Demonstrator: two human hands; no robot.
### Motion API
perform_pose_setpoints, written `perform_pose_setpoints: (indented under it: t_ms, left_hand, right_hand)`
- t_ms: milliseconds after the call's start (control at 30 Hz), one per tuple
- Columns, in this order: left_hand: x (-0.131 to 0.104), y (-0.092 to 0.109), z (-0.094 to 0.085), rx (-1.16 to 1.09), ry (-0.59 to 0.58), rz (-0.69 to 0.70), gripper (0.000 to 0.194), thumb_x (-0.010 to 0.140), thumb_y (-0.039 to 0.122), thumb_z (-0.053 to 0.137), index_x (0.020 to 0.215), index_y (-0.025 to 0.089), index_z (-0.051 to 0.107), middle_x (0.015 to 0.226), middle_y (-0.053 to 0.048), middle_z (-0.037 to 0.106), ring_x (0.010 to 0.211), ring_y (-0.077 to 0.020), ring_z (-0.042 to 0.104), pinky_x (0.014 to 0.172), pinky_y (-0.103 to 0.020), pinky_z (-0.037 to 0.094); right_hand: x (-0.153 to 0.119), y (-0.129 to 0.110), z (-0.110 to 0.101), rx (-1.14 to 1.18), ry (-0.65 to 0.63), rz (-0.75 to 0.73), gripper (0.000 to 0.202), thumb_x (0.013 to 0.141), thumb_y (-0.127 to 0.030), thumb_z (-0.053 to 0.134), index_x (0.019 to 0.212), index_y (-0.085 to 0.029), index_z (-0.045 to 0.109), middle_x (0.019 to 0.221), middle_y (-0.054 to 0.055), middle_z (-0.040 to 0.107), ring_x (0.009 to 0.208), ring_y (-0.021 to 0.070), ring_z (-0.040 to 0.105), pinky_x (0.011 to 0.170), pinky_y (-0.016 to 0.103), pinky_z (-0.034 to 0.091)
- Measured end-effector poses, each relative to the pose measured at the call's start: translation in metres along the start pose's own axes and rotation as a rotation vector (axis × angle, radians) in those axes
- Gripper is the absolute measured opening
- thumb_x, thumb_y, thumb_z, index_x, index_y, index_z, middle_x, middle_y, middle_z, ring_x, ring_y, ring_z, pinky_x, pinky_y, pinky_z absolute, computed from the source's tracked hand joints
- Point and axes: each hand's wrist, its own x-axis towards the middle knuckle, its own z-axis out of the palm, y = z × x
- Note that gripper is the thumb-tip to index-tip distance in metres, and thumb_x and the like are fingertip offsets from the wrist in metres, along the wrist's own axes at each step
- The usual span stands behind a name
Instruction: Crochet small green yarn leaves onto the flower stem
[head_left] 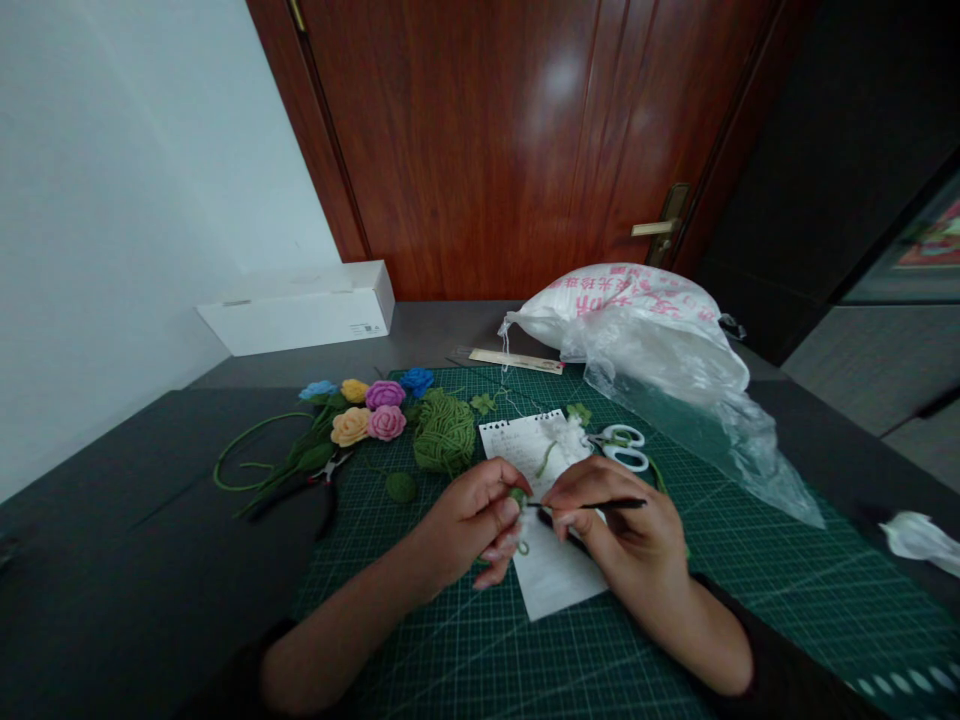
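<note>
My left hand [480, 520] pinches a small piece of green yarn work [517, 496], most of it hidden by the fingers. A green loop of yarn hangs just below it. In my right hand [619, 520] is a thin dark crochet hook [611, 504], its tip at the green piece. Both hands are over a sheet of handwritten paper [551, 590] on the green cutting mat [450, 640]. White fluffy yarn [568, 440] lies on the paper's upper part. Left of the paper sits a ball of green yarn [442, 432].
Crocheted flowers [385, 395] and pliers [330, 468] lie at the left, near a green leaf [401, 487]. White-handled scissors [626, 447] rest at the right. Behind are a ruler [517, 361], a white box [300, 310] and a stuffed white bag [637, 320].
</note>
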Motion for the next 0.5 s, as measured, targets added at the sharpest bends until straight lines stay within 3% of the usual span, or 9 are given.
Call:
perform_pose_setpoints:
  t_ms: [200, 367, 500]
  left_hand:
    - [0.0011, -0.0091, 0.0018, -0.005, -0.012, -0.027, 0.03, 0.087, 0.041, 0.069, 0.093, 0.022, 0.047, 0.06, 0.009, 0.049, 0.036, -0.0021, 0.029, 0.03, -0.014, 0.033]
    - [0.004, -0.0051, 0.0013, 0.012, 0.047, 0.043, 0.03, 0.086, 0.042, 0.07, 0.093, 0.021, 0.049, 0.062, 0.009, 0.045, 0.04, -0.0035, 0.031, 0.031, -0.013, 0.033]
    - [0.0047, -0.0022, 0.0012, 0.028, 0.083, 0.078, 0.028, 0.085, 0.036, 0.071, 0.092, 0.02, 0.05, 0.069, 0.006, 0.051, 0.041, -0.0029, 0.035, 0.031, -0.013, 0.034]
  right_hand:
    - [-0.0071, 0.0087, 0.0066, 0.039, -0.046, 0.031, 0.019, 0.096, -0.015, 0.061, 0.078, -0.022, 0.065, 0.074, 0.002, 0.07, 0.073, 0.0174, 0.07, 0.066, 0.031, 0.056]
    - [-0.0023, 0.0048, -0.0014, 0.144, 0.131, 0.128, 0.011, 0.095, -0.012, 0.06, 0.099, -0.021, 0.066, 0.085, 0.003, 0.064, 0.064, 0.0136, 0.063, 0.056, 0.027, 0.054]
    - [-0.0015, 0.0021, -0.0012, 0.186, 0.159, 0.127, 0.014, 0.095, -0.011, 0.06, 0.103, -0.021, 0.066, 0.091, 0.004, 0.065, 0.066, 0.0139, 0.064, 0.057, 0.028, 0.056]
